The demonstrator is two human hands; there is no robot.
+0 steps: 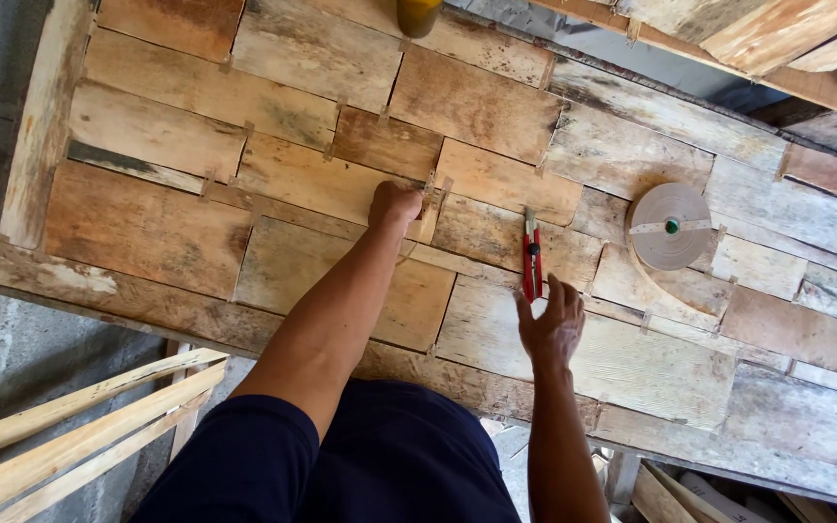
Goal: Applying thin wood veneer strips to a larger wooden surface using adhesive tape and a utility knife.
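Fingers of your right hand point(551, 324) spread flat on the patchwork wooden tabletop point(196, 232), grasping nothing, tips just near of the red utility knife point(532, 258), while your left hand point(394, 205) presses clenched farther left, the tape roll point(670, 227) lying well right.

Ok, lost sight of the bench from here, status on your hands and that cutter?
Left hand fisted, pressed on patchwork wooden tabletop. Right hand open, at the tail of the red utility knife. Round tape roll lies clear, further right.
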